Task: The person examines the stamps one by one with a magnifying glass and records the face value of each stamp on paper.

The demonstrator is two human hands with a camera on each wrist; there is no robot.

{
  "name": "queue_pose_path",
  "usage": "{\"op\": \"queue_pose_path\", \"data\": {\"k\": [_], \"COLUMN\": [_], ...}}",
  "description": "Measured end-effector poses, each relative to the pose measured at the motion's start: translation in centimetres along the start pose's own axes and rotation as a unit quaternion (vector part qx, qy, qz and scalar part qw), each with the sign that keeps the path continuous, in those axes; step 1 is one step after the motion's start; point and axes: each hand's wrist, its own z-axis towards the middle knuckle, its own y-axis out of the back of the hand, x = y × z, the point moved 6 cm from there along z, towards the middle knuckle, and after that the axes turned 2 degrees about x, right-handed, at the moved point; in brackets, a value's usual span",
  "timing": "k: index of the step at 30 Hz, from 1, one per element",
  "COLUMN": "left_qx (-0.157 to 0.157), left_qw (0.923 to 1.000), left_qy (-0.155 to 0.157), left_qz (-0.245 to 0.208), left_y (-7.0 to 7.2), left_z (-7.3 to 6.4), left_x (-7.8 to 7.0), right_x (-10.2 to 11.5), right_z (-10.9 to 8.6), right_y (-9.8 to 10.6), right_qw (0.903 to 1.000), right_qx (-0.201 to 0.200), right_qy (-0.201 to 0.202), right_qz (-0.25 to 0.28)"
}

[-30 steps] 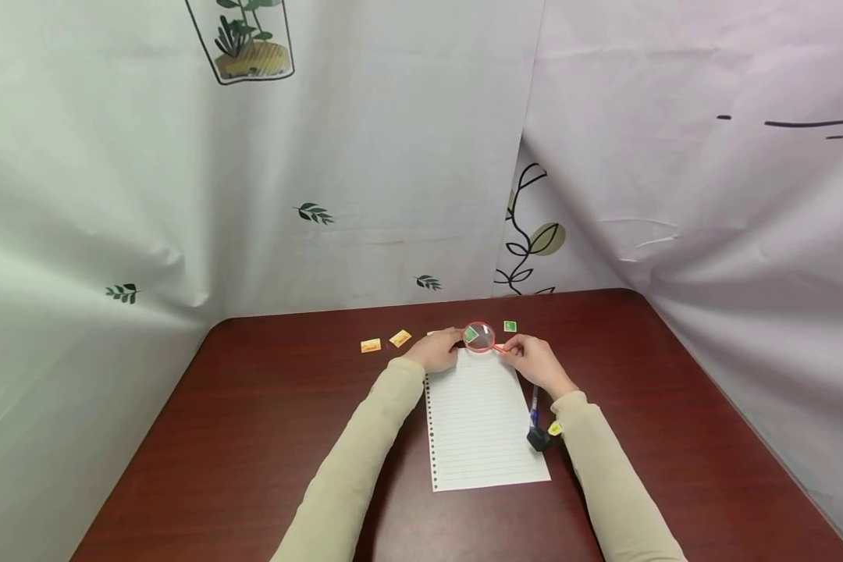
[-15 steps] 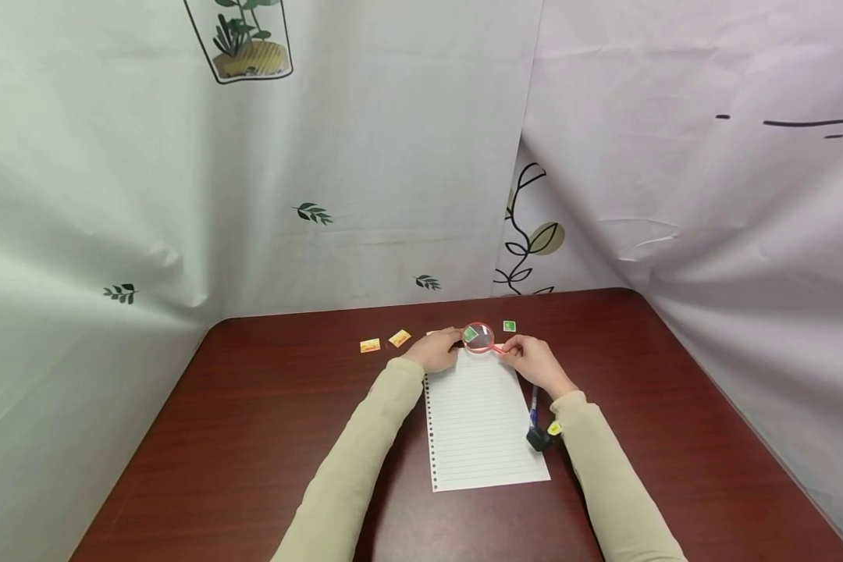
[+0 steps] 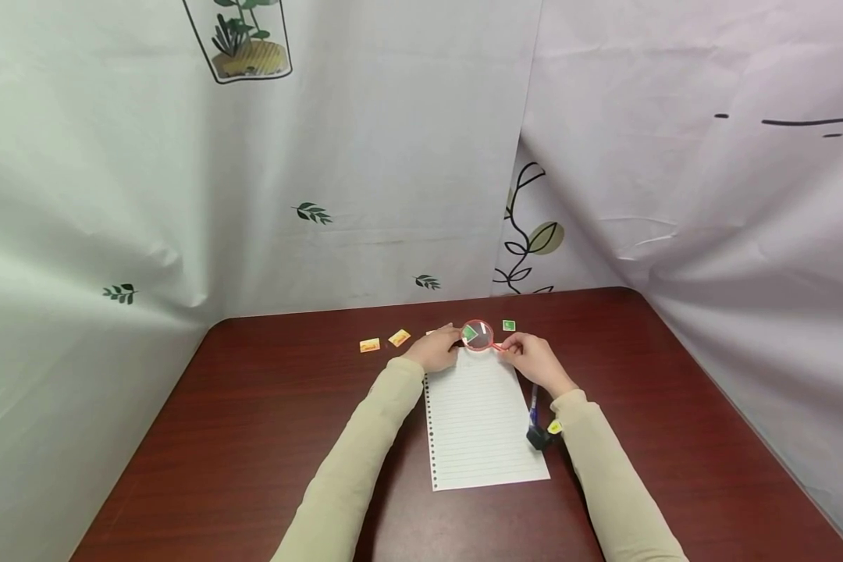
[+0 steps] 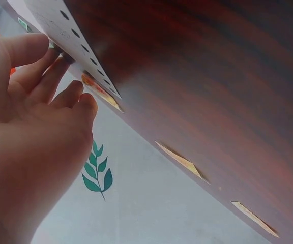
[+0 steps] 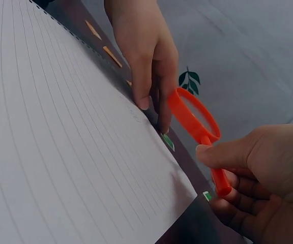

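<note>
My right hand [image 3: 536, 363] pinches the handle of a red magnifying glass [image 5: 189, 119] between thumb and fingers. The round lens is tilted close over a small green stamp [image 5: 169, 142] at the top edge of a lined sheet of paper [image 3: 485, 421]. My left hand [image 3: 435, 350] lies at the sheet's top left corner, thumb apart from the loosely bent fingers. Its fingertips reach right to the green stamp in the right wrist view. A second green stamp [image 3: 509, 325] lies on the table beyond my right hand.
Two orange stamps [image 3: 369, 345] [image 3: 399, 338] lie left of my left hand; another orange stamp [image 4: 100, 91] is beside the punched paper edge. A blue pen [image 3: 534, 410] and a small black object [image 3: 536, 437] are along the sheet's right side. White printed cloth [image 3: 393, 156] hangs behind the brown table [image 3: 267, 437].
The magnifying glass has risen very slightly in the head view, along with my right hand's fingers. My left hand and the sheet keep nearly the same place.
</note>
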Motion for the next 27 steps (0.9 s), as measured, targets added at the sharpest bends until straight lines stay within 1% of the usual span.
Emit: {"op": "queue_pose_path", "data": {"k": [8, 16, 21, 27], "left_qx": [0.005, 0.009, 0.011, 0.009], "left_qw": [1.0000, 0.9999, 0.9999, 0.9999], "left_qy": [0.008, 0.006, 0.007, 0.005], "left_qz": [0.000, 0.005, 0.004, 0.006], "left_y": [-0.2, -0.2, -0.2, -0.2], "left_z": [0.1, 0.3, 0.2, 0.3], "left_x": [0.2, 0.2, 0.1, 0.1], "right_x": [0.0, 0.0, -0.4, -1.1], "right_z": [0.1, 0.0, 0.0, -0.2], "right_y": [0.1, 0.8, 1.6, 3.0], "right_qw": [1.0000, 0.9999, 0.9997, 0.9989], "right_qx": [-0.002, -0.006, -0.022, -0.046], "right_qy": [0.001, -0.002, -0.007, 0.005], "right_qz": [0.007, 0.008, 0.013, 0.008]}}
